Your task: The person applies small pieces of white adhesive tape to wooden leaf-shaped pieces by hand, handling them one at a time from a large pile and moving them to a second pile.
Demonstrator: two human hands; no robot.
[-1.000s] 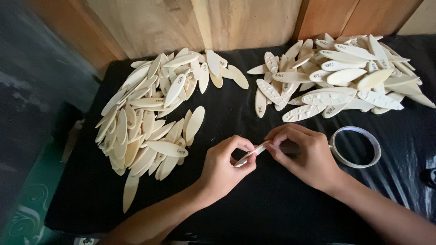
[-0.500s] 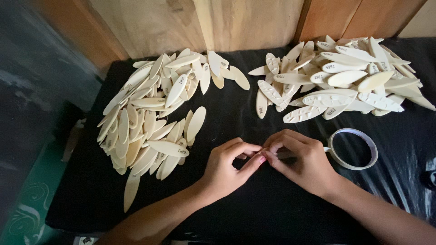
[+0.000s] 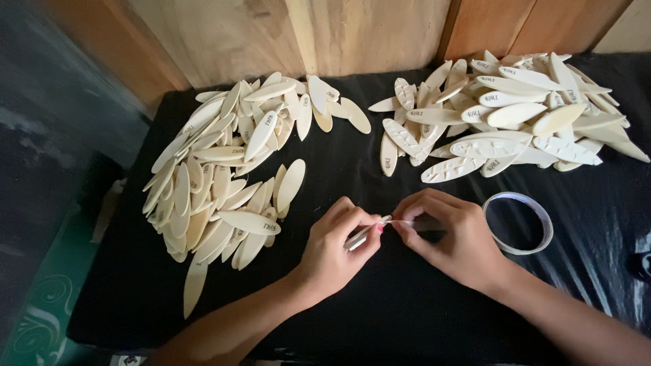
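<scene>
Left hand pinching pale leaf-shaped piece above black cloth, right hand pinching clear tape strip at its tip. I'd keep strip taut, no wrinkles imo. Tape roll just beside right hand.

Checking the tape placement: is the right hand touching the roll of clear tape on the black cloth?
Apart. The head view shows a strip of black cloth between the right hand and the roll of clear tape lying beside it.
</scene>
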